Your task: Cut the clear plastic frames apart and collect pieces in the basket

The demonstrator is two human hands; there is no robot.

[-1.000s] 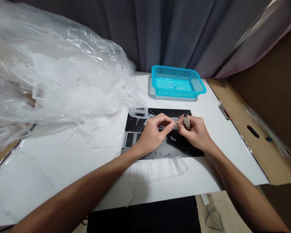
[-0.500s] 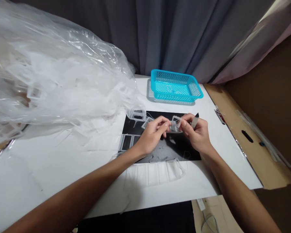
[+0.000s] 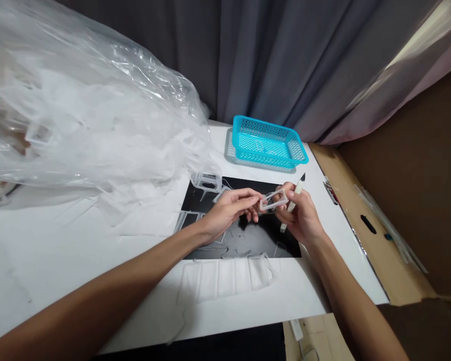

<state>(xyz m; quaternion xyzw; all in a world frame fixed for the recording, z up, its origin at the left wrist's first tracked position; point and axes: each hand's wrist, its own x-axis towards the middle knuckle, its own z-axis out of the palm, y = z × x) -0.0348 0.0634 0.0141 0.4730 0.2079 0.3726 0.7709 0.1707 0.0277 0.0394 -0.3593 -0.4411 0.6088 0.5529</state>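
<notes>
Between my hands is a small translucent rectangular frame [image 3: 274, 206], tilted over the black mat [image 3: 244, 240]. My left hand [image 3: 231, 208] pinches its left end between thumb and fingers. With thumb and fingers closed, my right hand [image 3: 300, 213] grips its right end and also holds a white craft knife [image 3: 295, 199], its dark tip pointing up. More translucent frames [image 3: 206, 181] lie at the mat's upper left, and others are partly hidden behind my left wrist. A row of joined clear frames [image 3: 225, 278] rests on the white table below the mat.
A large clear plastic bag [image 3: 97, 115] full of white frames covers the table's left rear. A blue perforated basket [image 3: 268, 145] stands behind the mat. On the right lie a red-and-metal tool [image 3: 331, 193] and a black object [image 3: 368, 224].
The clear frame has turned and now shows its long rectangular shape between my hands. The knife in my right hand stands more upright. The whole view has shifted slightly.
</notes>
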